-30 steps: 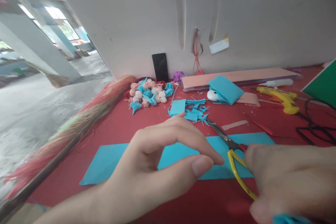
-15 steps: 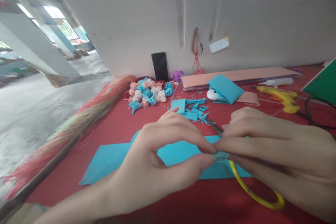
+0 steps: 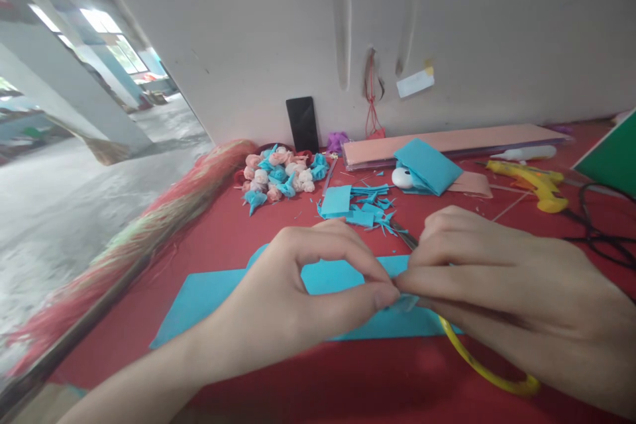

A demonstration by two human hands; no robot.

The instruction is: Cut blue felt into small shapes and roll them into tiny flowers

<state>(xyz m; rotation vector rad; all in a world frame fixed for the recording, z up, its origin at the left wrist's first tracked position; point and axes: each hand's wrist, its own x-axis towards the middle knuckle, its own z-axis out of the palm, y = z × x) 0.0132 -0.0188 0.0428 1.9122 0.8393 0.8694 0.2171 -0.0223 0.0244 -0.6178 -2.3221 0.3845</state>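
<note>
My left hand (image 3: pixel 318 291) has its thumb and forefinger pinched together on one end of a small strip of pale blue paper (image 3: pixel 407 303). My right hand (image 3: pixel 497 285) pinches the other end, so the fingertips of both hands nearly meet. Most of the strip is hidden by the fingers. Under my right hand is a pair of scissors (image 3: pixel 484 368); one yellow handle loop and the blade tips show, and the middle is covered. A long sheet of blue paper (image 3: pixel 203 301) lies flat on the red table below my hands.
Cut blue paper pieces (image 3: pixel 365 205) lie beyond my hands. Behind them are a pile of paper roses (image 3: pixel 278 175), a black phone (image 3: pixel 302 124), a folded blue paper packet (image 3: pixel 430 165) and a yellow glue gun (image 3: pixel 534 182) with its cord. A straw-like bundle (image 3: pixel 163 218) runs along the left edge.
Both hands have shifted slightly left with the blue paper strip between them. My left fingers have curled in closer. The scissors have stayed in about the same place.
</note>
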